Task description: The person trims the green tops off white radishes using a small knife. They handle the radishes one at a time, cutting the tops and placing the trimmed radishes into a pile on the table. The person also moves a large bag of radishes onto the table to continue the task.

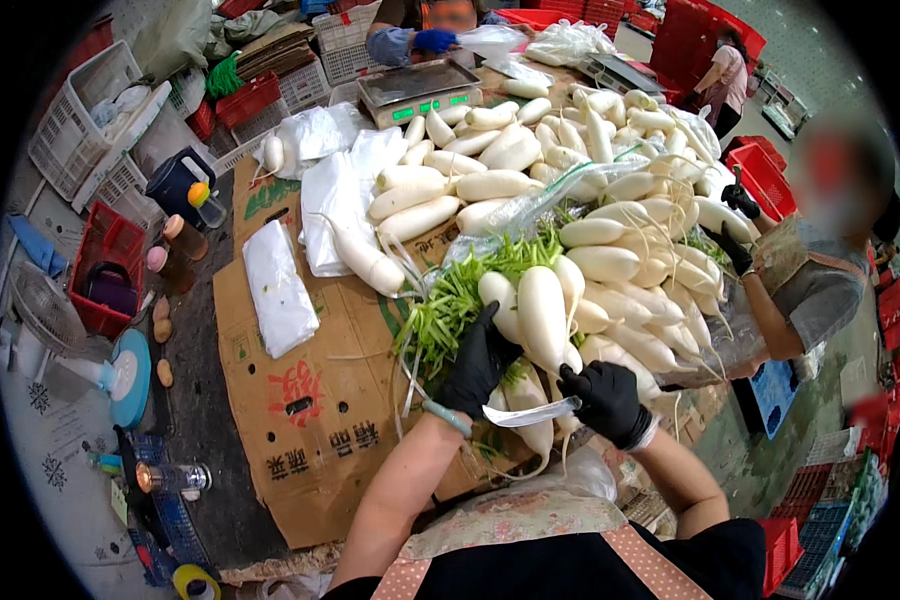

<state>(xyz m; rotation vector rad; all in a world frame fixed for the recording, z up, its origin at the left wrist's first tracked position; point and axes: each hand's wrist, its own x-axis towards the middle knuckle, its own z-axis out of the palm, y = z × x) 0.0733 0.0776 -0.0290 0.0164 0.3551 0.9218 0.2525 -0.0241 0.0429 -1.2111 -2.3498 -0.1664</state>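
Observation:
White daikon radishes (604, 264) lie heaped before me, with cut green leaf stalks (450, 300) along the pile's near left side. My left hand (481, 366), in a black glove, grips a white radish (541, 319) from its left side; the fingers are partly hidden. That radish's tip points down towards me. My right hand (607, 401), also gloved in black, is closed around a knife, its handle hidden in the fist. The knife's blade (531, 414) points left, below the radish tip. The right thumb and forefinger are at that tip; contact is unclear.
Flattened cardboard (307, 450) covers the table. White plastic bags (280, 289) lie left of the pile, and a digital scale (418, 86) stands beyond. One co-worker's gloved hands (731, 247) touch radishes at right; another's blue glove (435, 41) holds plastic at the far side.

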